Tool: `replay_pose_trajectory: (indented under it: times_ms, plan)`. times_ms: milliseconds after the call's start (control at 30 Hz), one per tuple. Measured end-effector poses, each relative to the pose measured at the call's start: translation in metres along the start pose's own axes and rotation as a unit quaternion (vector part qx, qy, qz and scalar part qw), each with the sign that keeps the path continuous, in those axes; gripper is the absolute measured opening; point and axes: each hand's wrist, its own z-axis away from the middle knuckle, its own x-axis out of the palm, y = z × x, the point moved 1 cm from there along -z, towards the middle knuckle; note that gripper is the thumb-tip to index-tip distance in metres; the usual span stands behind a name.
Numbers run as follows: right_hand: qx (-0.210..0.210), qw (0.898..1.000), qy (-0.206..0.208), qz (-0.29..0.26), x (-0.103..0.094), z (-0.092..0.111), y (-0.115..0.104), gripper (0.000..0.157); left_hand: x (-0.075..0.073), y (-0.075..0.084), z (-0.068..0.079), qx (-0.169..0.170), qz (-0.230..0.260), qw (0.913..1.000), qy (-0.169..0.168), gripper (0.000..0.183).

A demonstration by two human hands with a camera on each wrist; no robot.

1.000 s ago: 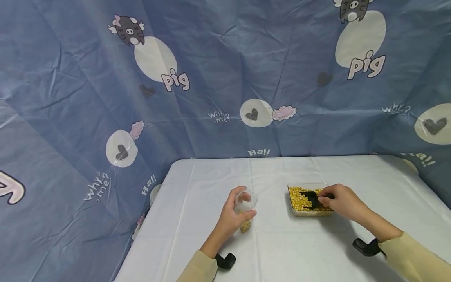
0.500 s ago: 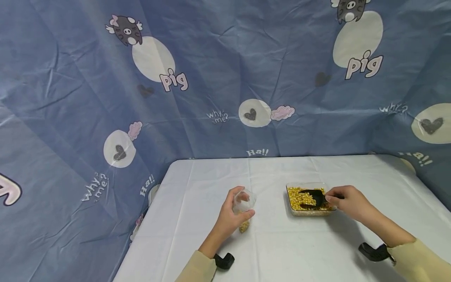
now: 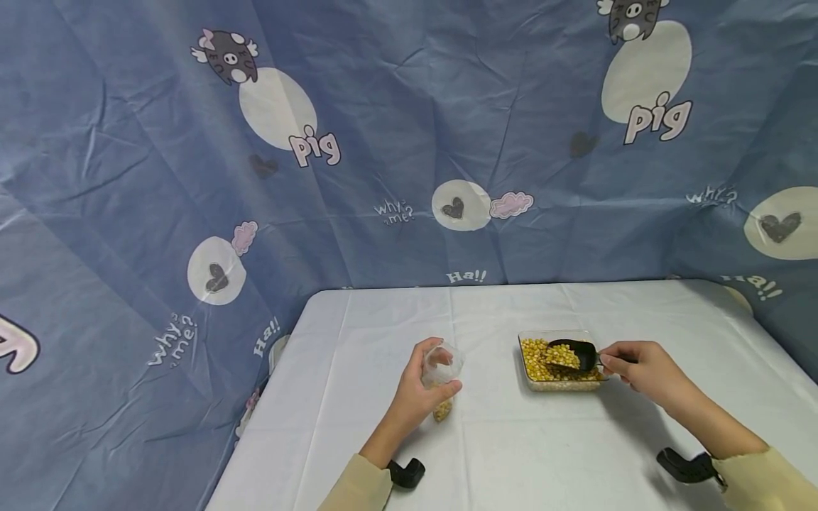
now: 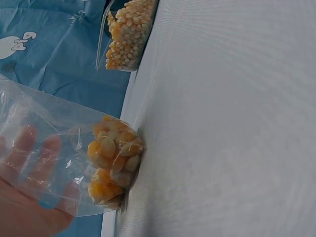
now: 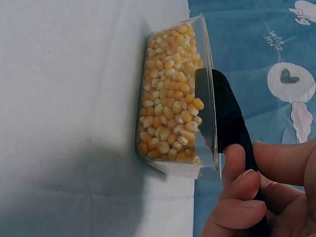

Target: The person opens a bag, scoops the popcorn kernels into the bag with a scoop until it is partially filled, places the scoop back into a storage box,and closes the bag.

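Observation:
My left hand (image 3: 418, 390) is curled round the upper part of a clear plastic bag (image 3: 444, 363), keeping its mouth spread. Corn kernels (image 4: 113, 160) fill the bottom of the bag, which is down at the tablecloth. To the right, my right hand (image 3: 652, 369) pinches the handle of a black scoop (image 3: 585, 353) between thumb and fingers. The scoop carries a heap of yellow kernels and overlaps the right part of a clear rectangular container (image 3: 562, 387). More corn kernels (image 5: 168, 103) fill much of that container; in the right wrist view the scoop's blade crosses its rim.
A white cloth (image 3: 492, 454) covers the table. Behind it hangs a blue printed curtain (image 3: 383, 142), close to the table's back edge. Black camera mounts (image 3: 407, 474) sit at both wrists.
My right hand has drawn the scoop up and to the right out of the corn, and a heap of kernels now shows in it. The left hand and bag stay nearly still.

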Motion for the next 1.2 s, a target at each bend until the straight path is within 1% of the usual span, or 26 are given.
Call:
replay_pose_trajectory:
  times_ms: [167, 367, 500, 633, 733, 767, 967, 1067, 1200]
  plan:
    - [0.006, 1.0, 0.006, -0.011, -0.001, 0.003, 0.002, 0.032, 0.0, 0.0, 0.001, 0.003, 0.005, 1.0, 0.002, 0.072]
    - [0.014, 1.0, 0.014, -0.02, -0.003, 0.006, 0.005, 0.034, 0.0, 0.003, 0.002, -0.009, 0.007, 0.9999, 0.004, 0.072]
    - [0.013, 0.999, 0.018, -0.026, -0.004, 0.008, 0.006, 0.035, 0.0, 0.001, 0.001, -0.017, 0.01, 0.9998, 0.002, 0.075]
    - [0.01, 0.999, 0.022, -0.029, -0.005, 0.009, 0.009, 0.034, 0.001, -0.016, -0.001, -0.027, 0.009, 0.9996, 0.007, 0.08]
    - [0.008, 0.999, 0.026, -0.028, -0.005, 0.009, 0.009, 0.034, 0.001, -0.028, -0.003, -0.026, 0.006, 0.9996, 0.012, 0.08]
    - [0.007, 0.999, 0.027, -0.028, -0.005, 0.009, 0.01, 0.034, 0.001, -0.031, -0.003, -0.022, 0.004, 0.9997, 0.012, 0.08]
    - [0.006, 0.999, 0.032, -0.033, -0.006, 0.01, 0.01, 0.034, 0.0, -0.035, -0.004, 0.0, -0.006, 1.0, 0.008, 0.075]
    - [0.006, 0.999, 0.035, -0.034, -0.007, 0.011, 0.008, 0.035, 0.001, -0.036, -0.004, 0.001, -0.007, 0.9999, 0.008, 0.074]
    - [0.008, 0.999, 0.034, -0.035, -0.008, 0.012, 0.007, 0.038, 0.001, -0.035, -0.004, -0.005, -0.003, 0.9999, 0.008, 0.075]
